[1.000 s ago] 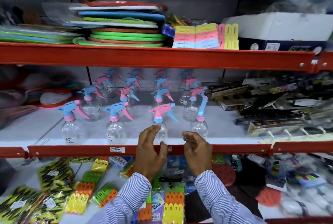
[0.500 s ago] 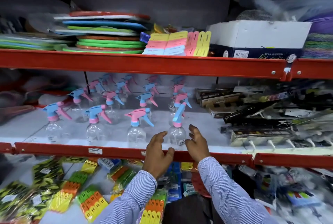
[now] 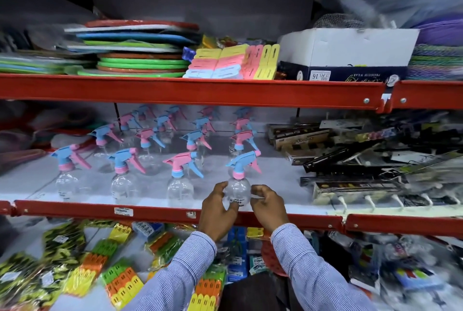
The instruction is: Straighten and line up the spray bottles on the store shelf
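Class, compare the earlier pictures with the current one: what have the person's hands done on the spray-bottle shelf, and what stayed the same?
Both hands left the third bottle and took the rightmost front bottle, left hand and right hand on either side. Its blue spray head now faces left. The other front bottles stayed put.

Even overhead store light is brightening the middle shelf (image 3: 160, 185); the recess above is sitting dim. Motion blur is smearing the packets (image 3: 75, 268) at bottom left and the right edge. Wide-angle distortion is bowing the red rails (image 3: 175, 90).

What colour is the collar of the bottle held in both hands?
Pink, under a blue sprayer head; head view.
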